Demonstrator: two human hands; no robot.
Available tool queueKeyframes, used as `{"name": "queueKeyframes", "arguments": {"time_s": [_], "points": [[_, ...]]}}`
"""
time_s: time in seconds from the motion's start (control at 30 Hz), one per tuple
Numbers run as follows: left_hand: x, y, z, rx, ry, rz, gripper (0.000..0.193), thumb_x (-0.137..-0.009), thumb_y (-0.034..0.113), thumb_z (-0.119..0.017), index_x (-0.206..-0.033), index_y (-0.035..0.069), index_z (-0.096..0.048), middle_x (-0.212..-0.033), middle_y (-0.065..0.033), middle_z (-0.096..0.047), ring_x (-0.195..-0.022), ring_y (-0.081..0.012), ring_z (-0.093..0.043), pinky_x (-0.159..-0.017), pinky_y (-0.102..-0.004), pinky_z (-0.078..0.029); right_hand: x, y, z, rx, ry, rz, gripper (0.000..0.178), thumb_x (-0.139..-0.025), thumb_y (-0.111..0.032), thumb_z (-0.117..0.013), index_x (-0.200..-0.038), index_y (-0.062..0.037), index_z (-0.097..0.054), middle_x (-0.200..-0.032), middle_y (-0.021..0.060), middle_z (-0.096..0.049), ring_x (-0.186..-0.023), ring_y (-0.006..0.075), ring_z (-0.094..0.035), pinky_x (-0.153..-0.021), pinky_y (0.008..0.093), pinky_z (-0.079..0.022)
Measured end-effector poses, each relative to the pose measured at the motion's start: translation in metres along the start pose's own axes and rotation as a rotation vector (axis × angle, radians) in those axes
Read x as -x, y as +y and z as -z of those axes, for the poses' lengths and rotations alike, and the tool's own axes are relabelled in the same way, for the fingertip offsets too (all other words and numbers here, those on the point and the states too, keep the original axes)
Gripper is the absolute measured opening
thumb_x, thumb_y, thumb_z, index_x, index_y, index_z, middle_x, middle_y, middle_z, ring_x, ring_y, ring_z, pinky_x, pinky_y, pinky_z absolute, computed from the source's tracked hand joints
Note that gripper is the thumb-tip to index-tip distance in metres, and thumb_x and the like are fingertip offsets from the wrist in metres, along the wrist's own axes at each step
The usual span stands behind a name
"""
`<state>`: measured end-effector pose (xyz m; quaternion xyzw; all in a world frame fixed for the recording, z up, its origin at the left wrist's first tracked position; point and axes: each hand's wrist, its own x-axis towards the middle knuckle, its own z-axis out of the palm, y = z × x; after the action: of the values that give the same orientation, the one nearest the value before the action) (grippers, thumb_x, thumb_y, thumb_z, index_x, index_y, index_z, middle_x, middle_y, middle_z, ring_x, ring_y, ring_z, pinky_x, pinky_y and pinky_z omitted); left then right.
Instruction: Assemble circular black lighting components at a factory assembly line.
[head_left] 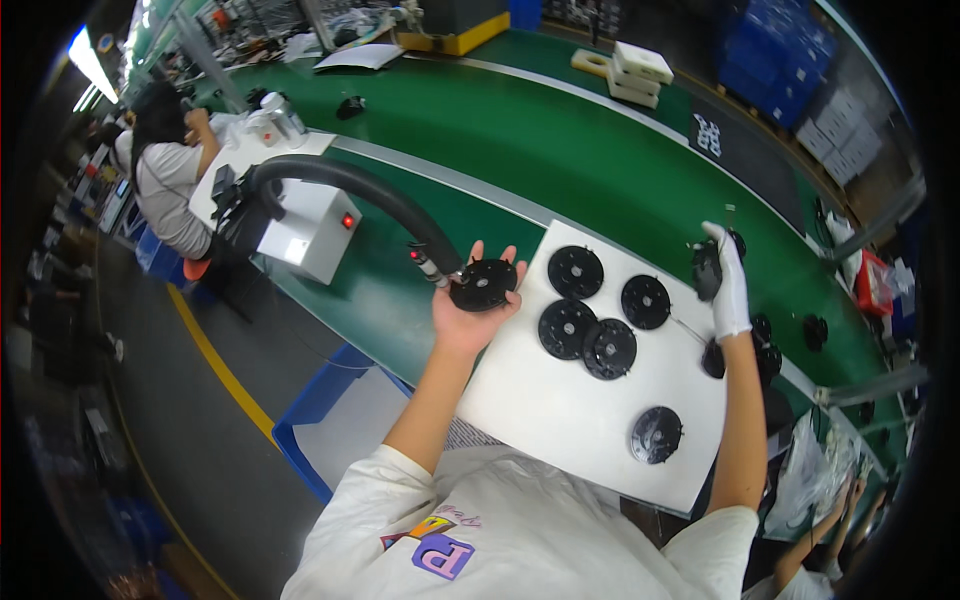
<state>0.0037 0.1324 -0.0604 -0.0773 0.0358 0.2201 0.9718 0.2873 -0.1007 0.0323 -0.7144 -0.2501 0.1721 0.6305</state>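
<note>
My bare left hand (462,328) holds a round black disc (486,286) from below, its fingers curled up round the rim. Just over that disc sits the tip of a small nozzle (428,264) at the end of a thick black hose (372,186). My right hand (733,292), in a white glove, grips a dark part (706,266) above the right edge of the white board (545,408); the part's exact shape is unclear. Between my hands, several black discs lie on the board, two overlapping (610,349) and one on its own near the front (657,435).
The hose rises from beside a white box (312,232) with a red light at the left. More black parts (766,350) lie right of the board by the green conveyor (620,160). A blue bin (300,425) stands below left. A co-worker (172,165) sits at far left.
</note>
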Motion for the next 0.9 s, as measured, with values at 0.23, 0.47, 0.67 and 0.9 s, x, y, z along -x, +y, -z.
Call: {"name": "queueKeyframes", "arguments": {"time_s": [0.23, 0.47, 0.67, 0.9], "points": [[0.047, 0.011, 0.011, 0.038, 0.064, -0.059, 0.049, -0.096, 0.053, -0.047, -0.133, 0.024, -0.059, -0.146, -0.0214, -0.045, -0.125, -0.0405, -0.046, -0.079, -0.0439, -0.046, 0.056, 0.007, -0.186, -0.729, -0.183, -0.658, 0.039, -0.099, -0.051, -0.046, -0.112, -0.0210, -0.068, -0.093, 0.0018, -0.062, -0.066, 0.0141, -0.059, -0.045, 0.0240, -0.034], [0.132, 0.025, 0.028, 0.004, -0.093, -0.166, 0.052, -0.095, 0.059, -0.046, -0.136, 0.029, -0.057, -0.145, -0.0234, -0.044, -0.124, -0.0461, -0.045, -0.076, -0.0443, -0.050, 0.072, 0.051, -0.276, -1.104, -0.464, -1.026, 0.041, -0.099, -0.048, -0.040, -0.112, -0.0157, -0.062, -0.078, 0.0160, -0.061, -0.053, 0.0220, -0.049, -0.041, 0.0302, -0.035], [0.152, 0.033, 0.011, -0.037, 0.142, -0.330, 0.059, -0.098, 0.056, -0.043, -0.142, 0.017, -0.051, -0.152, -0.0220, -0.039, -0.138, -0.0464, -0.036, -0.088, -0.0525, -0.047, 0.080, 0.060, -0.273, -1.255, -0.648, -1.047, 0.062, -0.099, -0.063, -0.033, -0.100, -0.0070, -0.058, -0.077, 0.0163, -0.061, -0.050, 0.0201, -0.049, -0.037, 0.0280, -0.032], [0.100, 0.034, -0.007, -0.430, 0.313, -0.473, 0.056, -0.100, 0.057, -0.041, -0.142, 0.020, -0.048, -0.142, -0.0233, -0.048, -0.130, -0.0486, -0.045, -0.103, -0.0643, -0.041, 0.064, 0.065, -0.272, -1.172, -0.431, -0.982, 0.044, -0.101, -0.055, -0.035, -0.111, -0.0248, -0.065, -0.076, 0.0109, -0.062, -0.047, 0.0192, -0.047, -0.037, 0.0274, -0.026]]}}
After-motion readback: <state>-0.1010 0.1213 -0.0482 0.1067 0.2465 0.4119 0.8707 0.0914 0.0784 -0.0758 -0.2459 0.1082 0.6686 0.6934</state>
